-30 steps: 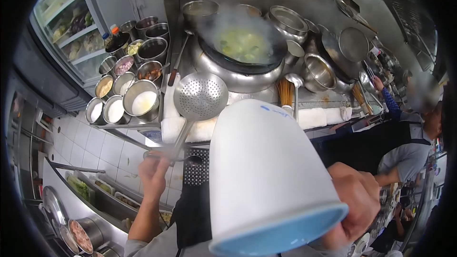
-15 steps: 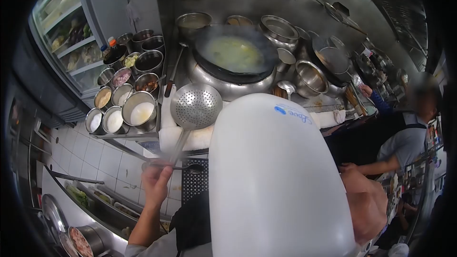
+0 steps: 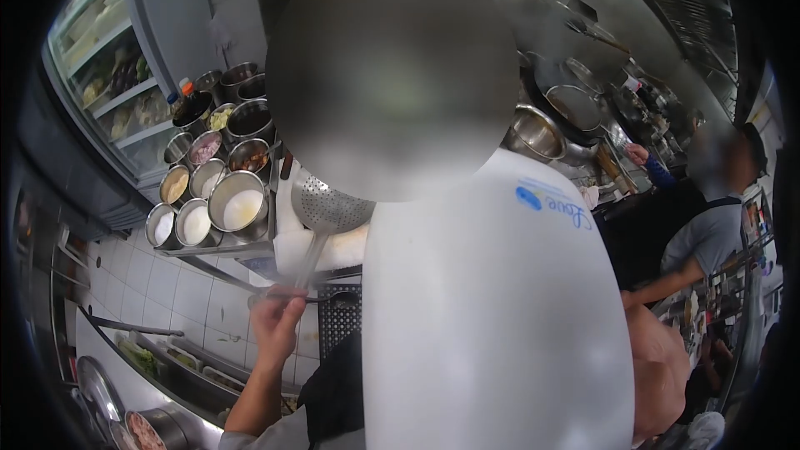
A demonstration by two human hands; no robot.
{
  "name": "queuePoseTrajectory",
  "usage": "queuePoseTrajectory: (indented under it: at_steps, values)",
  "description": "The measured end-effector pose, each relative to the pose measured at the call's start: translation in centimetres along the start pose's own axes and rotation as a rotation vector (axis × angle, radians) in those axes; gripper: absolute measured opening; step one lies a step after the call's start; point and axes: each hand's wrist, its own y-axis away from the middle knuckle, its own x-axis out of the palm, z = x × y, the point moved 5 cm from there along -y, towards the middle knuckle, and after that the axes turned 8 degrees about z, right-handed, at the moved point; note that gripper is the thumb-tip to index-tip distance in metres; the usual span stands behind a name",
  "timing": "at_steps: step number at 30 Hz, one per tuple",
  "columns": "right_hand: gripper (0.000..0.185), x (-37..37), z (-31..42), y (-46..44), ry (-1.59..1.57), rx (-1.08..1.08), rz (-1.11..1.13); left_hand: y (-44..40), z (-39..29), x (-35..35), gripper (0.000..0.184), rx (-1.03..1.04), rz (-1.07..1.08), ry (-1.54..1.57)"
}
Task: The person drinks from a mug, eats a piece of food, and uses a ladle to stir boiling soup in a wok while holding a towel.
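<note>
My left hand (image 3: 277,318) is closed on the handle of a perforated steel strainer (image 3: 327,200), whose bowl lies over the counter edge near a white cloth (image 3: 346,248). A dark ladle or spoon (image 3: 333,297) sticks out beside the same fist. Close to the camera, a large white mug (image 3: 492,308) with blue printing fills the middle; my right hand (image 3: 658,371) is wrapped round its right side, fingers partly hidden. The mug's opening is out of sight. A blurred round patch covers the stove area behind.
Metal pots of seasonings (image 3: 238,207) crowd the left counter. A steel bowl (image 3: 536,133) and pans (image 3: 575,108) stand right of the blur. At the right is a co-worker (image 3: 704,229) in a dark apron. Food containers (image 3: 179,358) line the lower left.
The mug has come up nearer the camera, and its blue opening has gone out of view. A blurred patch now hides the wok. My left hand still holds the strainer.
</note>
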Motion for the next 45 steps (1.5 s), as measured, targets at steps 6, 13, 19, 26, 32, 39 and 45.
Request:
queuePoseTrajectory:
  at_steps: [6,13,19,26,32,39,45]
  values:
    - [0.015,-0.7,0.1,-0.4,0.001,-0.055,0.008,-0.2,-1.1,-0.2,0.019,-0.036,0.000,-0.063]
    - [0.031,-0.7,-0.9,0.4,0.007,-0.094,-0.114,-0.5,-1.6,-0.2,0.016,0.028,-0.006,-0.048]
    - [0.029,-1.9,-0.2,-0.4,0.031,0.002,0.020,-0.8,-1.9,0.0,0.016,0.029,-0.029,0.047]
    - [0.026,1.2,-4.9,1.4,-0.391,0.288,0.245,-0.6,-1.3,-0.5,0.020,-0.029,-0.100,0.071]
    - [0.011,5.6,-8.8,8.1,-0.709,0.872,0.415,-2.2,-2.8,-1.3,0.019,0.093,-0.145,0.148]
    - [0.025,15.4,-13.6,18.2,-0.481,1.027,0.304,-6.5,-7.6,5.6,0.019,0.296,0.027,0.271]
    - [0.029,19.8,-15.5,26.0,-0.489,1.214,0.117,-5.5,-1.9,17.6,0.011,-0.045,0.484,0.165]
